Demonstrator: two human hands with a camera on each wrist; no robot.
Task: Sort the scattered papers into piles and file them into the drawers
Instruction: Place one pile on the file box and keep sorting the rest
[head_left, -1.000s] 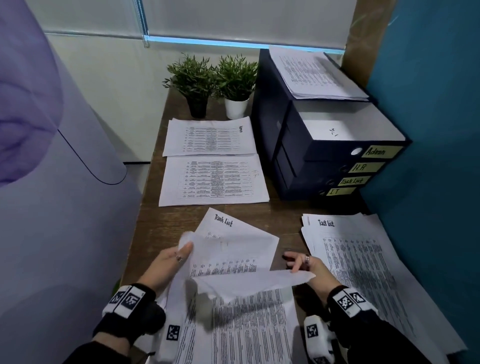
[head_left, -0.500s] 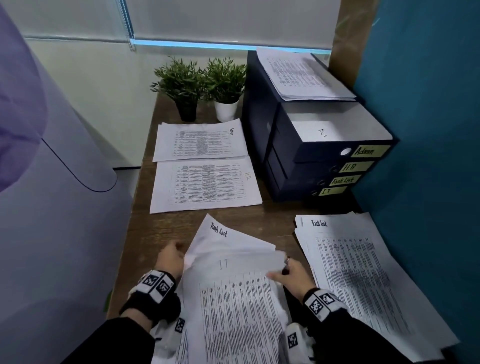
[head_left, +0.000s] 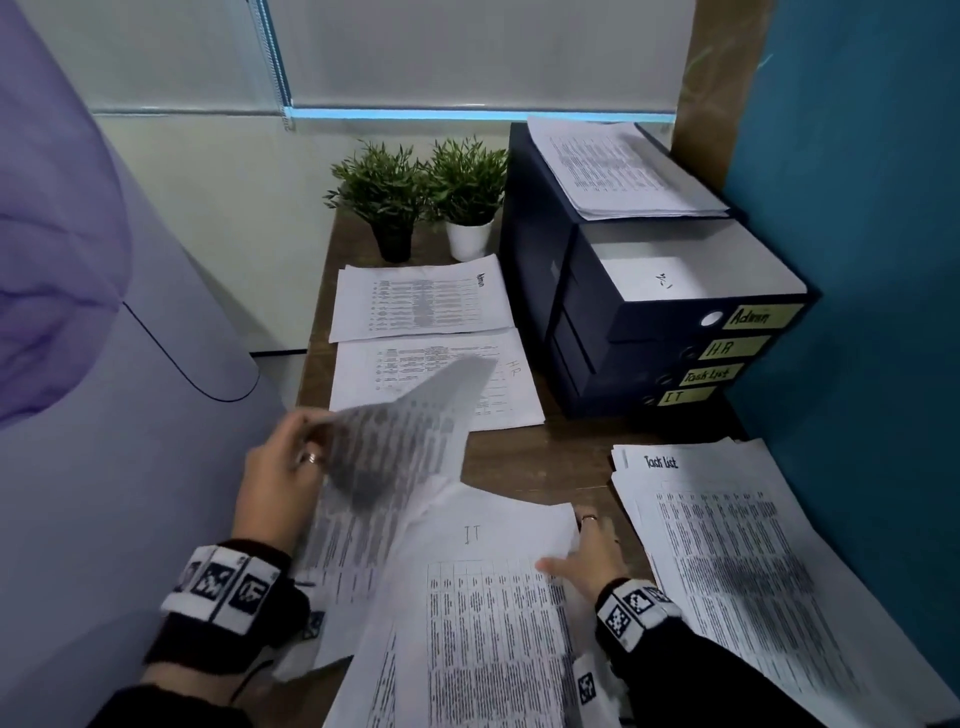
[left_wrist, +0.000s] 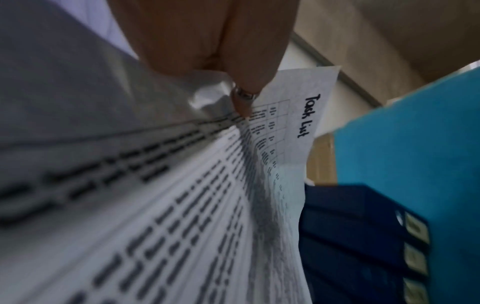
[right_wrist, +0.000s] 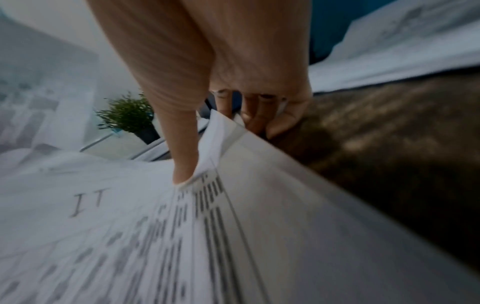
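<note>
My left hand (head_left: 304, 441) grips a printed sheet (head_left: 400, 441) and holds it lifted and curled over the desk's left side; in the left wrist view this sheet (left_wrist: 309, 115) reads "Task List". Beneath it a loose pile lies topped by a sheet marked "IT" (head_left: 483, 561). My right hand (head_left: 584, 545) pinches that sheet's right edge, thumb (right_wrist: 182, 172) on top, fingers under it. Sorted piles lie flat: "Admin" (head_left: 421, 301), "HR" (head_left: 498, 400), "Task List" (head_left: 727, 545). The dark blue drawer unit (head_left: 649, 358) has its top drawer (head_left: 660, 280) pulled out.
Two small potted plants (head_left: 426, 197) stand at the back of the wooden desk (head_left: 535, 462). More papers (head_left: 618, 171) lie on top of the drawer unit. A teal wall (head_left: 857, 260) closes the right side, a pale purple panel (head_left: 104, 415) the left.
My left hand has lifted the Task List sheet up and leftward off the near pile, baring the IT sheet. My right hand has stayed at the pile's right edge.
</note>
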